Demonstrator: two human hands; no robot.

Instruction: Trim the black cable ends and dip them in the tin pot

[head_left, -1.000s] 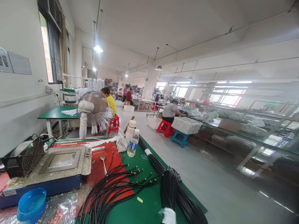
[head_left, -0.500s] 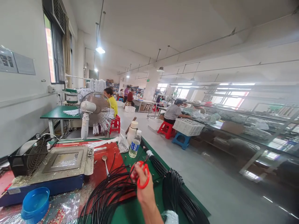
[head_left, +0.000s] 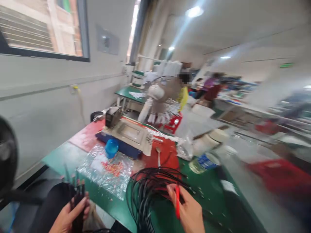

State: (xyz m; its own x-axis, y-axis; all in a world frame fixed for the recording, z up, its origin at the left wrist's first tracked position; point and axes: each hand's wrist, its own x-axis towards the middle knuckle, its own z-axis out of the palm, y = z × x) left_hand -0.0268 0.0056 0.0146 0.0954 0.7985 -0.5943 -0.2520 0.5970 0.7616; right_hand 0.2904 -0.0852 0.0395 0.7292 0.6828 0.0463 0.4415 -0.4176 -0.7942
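At the lower left, my left hand [head_left: 66, 216] is closed around a bunch of black cables [head_left: 78, 198], their ends pointing up. My right hand [head_left: 190, 210] has its fingers in the red handles of a pair of scissors [head_left: 177, 202]; the blades are hard to make out. Just left of that hand, a loose heap of black cables [head_left: 143, 191] curves over the green table and a red mat [head_left: 170, 147]. The table edge and my lap lie beneath my left hand.
A blue cup [head_left: 111, 149] stands by clear plastic sheeting [head_left: 94, 171] with orange bits. Behind it sits a metal-topped heating device [head_left: 130, 132]. A spoon [head_left: 158, 157], a blurred bottle [head_left: 204, 162] and a fan [head_left: 155, 94] are farther off. Another person in yellow [head_left: 183, 97] sits behind.
My view has swung left and down, blurring the right side. My left hand with the cable bunch has come into sight. My right hand still holds the scissors, now right of the heap.
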